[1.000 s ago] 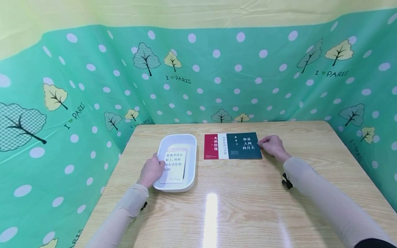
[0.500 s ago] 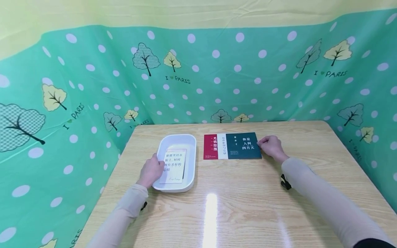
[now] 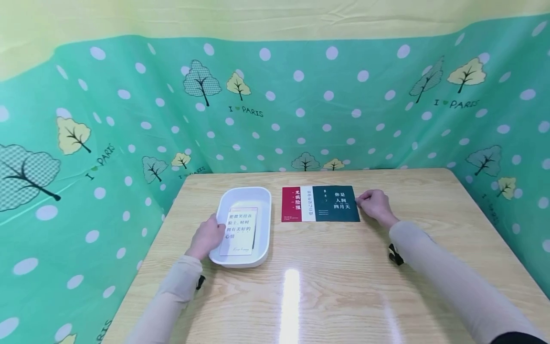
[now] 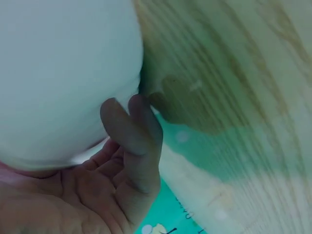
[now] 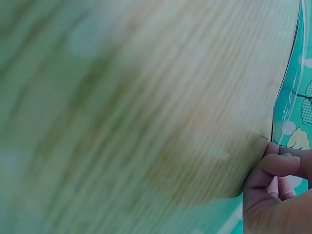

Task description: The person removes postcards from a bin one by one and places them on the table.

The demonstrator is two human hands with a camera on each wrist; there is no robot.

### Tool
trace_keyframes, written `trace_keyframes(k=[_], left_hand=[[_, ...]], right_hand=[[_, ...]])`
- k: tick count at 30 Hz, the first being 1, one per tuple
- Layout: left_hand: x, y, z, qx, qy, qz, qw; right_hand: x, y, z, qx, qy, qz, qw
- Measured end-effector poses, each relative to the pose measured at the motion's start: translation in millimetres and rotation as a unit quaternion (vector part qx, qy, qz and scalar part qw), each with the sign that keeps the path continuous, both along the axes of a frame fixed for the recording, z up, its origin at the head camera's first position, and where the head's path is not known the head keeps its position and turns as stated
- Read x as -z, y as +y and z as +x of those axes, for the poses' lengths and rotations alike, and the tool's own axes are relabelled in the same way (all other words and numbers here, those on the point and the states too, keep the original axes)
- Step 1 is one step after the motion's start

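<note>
In the head view my left hand [image 3: 207,236] grips the left rim of a white plastic tray [image 3: 265,224], thumb over the inside. The left wrist view shows curled fingers [image 4: 129,126] against the tray's outer wall [image 4: 68,68]. A white card [image 3: 239,231] with dark writing lies in the tray, over another whose dark edge just shows. To the right, a red card [image 3: 291,210], a white strip [image 3: 308,203] and a dark green card [image 3: 336,205] lie side by side or overlapping. My right hand [image 3: 375,206] pinches the green card's right edge, fingers curled; its fingertips [image 5: 273,148] meet the tabletop.
The wood-grain table [image 3: 335,277] reflects a bright light strip near its front. A green curtain [image 3: 258,114] with white dots and trees surrounds its back and sides. Cards and tray sit toward the table's back.
The green card's right end has shifted slightly left and its lower edge lines up more evenly with the other cards. My left hand and the tray have hardly moved.
</note>
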State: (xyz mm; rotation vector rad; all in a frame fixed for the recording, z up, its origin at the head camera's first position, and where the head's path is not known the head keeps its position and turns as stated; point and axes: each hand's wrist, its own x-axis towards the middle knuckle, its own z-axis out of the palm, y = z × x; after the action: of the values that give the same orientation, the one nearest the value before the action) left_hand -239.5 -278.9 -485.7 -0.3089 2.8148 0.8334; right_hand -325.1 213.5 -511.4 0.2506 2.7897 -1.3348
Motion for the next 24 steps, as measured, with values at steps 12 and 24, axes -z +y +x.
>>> trace_keyframes(k=[12, 24], left_hand=[[-1.2, -4.0, 0.7, 0.005, -0.012, 0.034, 0.9993], [-7.9, -3.3, -0.8, 0.002, -0.018, 0.069, 0.9975]], right_hand=[[5.9, 3.0, 5.1, -0.021, -0.001, 0.01, 0.9997], [5.9, 4.4, -0.2, -0.029, 0.012, 0.016, 0.9994]])
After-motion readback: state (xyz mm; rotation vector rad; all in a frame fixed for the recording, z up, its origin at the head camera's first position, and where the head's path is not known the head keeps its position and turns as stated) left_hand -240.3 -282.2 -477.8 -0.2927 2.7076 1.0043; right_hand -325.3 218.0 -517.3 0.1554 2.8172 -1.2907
